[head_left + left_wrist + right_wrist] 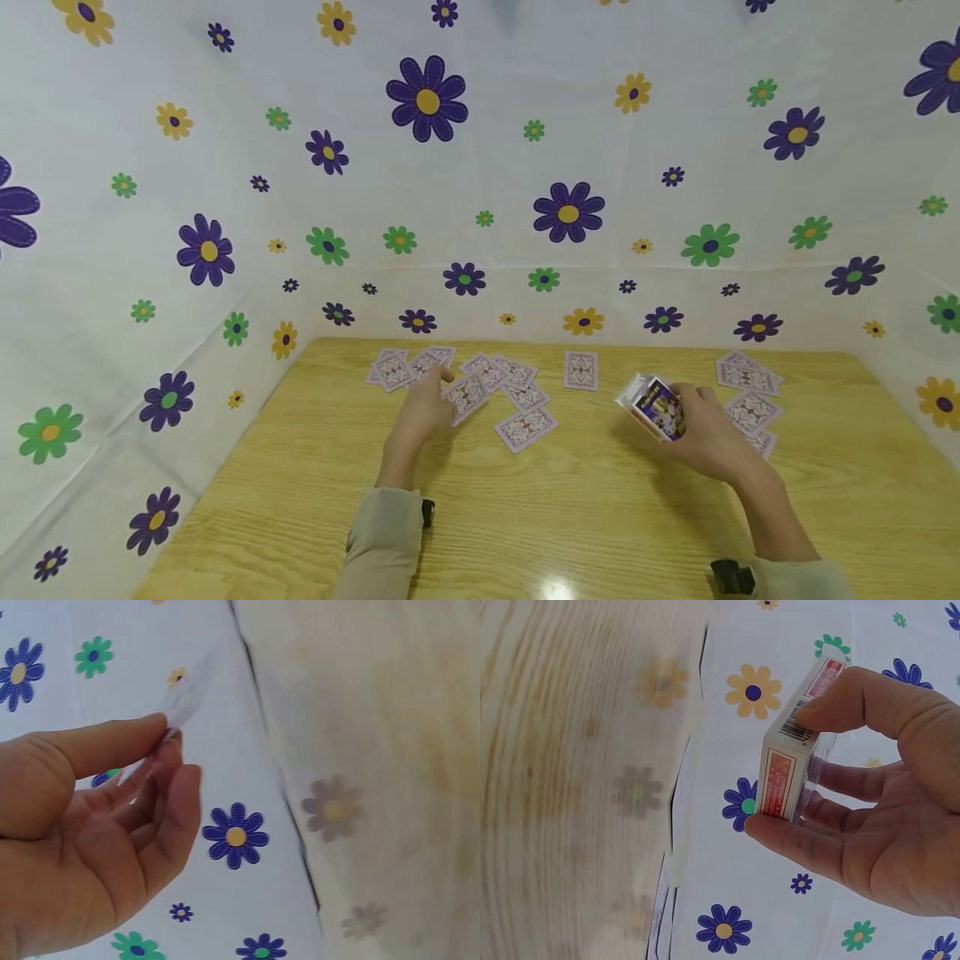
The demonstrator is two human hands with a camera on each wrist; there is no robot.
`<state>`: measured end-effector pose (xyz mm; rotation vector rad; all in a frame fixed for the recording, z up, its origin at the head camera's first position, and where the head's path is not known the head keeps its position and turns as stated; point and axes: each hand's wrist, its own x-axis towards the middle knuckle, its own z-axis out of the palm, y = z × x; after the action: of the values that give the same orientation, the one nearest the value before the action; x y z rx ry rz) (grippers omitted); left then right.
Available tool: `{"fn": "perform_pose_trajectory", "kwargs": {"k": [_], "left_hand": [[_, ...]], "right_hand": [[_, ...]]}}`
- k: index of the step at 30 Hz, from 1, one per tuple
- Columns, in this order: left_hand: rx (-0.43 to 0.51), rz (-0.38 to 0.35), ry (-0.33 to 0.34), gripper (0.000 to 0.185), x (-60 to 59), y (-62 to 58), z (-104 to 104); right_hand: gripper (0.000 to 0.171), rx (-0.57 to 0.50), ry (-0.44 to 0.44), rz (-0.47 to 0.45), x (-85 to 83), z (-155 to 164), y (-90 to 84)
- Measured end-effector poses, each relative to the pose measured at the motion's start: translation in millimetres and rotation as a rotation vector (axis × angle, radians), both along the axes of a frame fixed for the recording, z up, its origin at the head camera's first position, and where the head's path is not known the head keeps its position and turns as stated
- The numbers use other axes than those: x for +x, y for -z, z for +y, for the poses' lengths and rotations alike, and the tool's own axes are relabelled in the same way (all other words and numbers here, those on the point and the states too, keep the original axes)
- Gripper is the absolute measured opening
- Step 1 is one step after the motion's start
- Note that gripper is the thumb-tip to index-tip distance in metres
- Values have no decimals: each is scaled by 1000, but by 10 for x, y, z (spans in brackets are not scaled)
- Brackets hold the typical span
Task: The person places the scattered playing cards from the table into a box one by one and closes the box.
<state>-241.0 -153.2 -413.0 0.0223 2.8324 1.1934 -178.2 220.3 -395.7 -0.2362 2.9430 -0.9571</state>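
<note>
My left hand (438,398) sits over a spread of face-down playing cards (525,398) with purple patterned backs on the wooden table (540,508). In the left wrist view the thumb and fingers of that hand (169,746) pinch one card (187,697), which shows edge-on. My right hand (686,417) holds a card box (656,406) just above the table, right of centre. The right wrist view shows the box (784,761) gripped between the thumb on top and the fingers below.
More face-down cards (746,379) lie at the right, behind my right hand, and one single card (581,370) lies near the back middle. White sheets printed with flowers (480,167) wall in the table at the back and on both sides.
</note>
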Motion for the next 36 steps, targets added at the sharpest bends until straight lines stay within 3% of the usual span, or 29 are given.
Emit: {"fn": "perform_pose_trajectory", "kwargs": {"k": [6,10,16,19,23,29,36], "left_hand": [[37,119,-66,47,49,-138,8],[115,179,-82,44,63,-222,64],[321,182,-39,37,126,-337,168],[375,200,-21,28,157,-371,226],[386,277,-3,21,194,-414,312],[371,347,30,27,272,-467,431],[401,418,181,26,405,-572,607]], "right_hand": [[87,-24,-3,26,43,0,-42],[86,-34,-8,30,59,11,-58],[87,-48,-12,29,92,18,-93],[86,-56,-20,29,112,25,-113],[84,-45,-28,44,129,29,-134],[81,-41,-45,67,137,4,-168],[82,-45,-105,110,147,3,-197]]}}
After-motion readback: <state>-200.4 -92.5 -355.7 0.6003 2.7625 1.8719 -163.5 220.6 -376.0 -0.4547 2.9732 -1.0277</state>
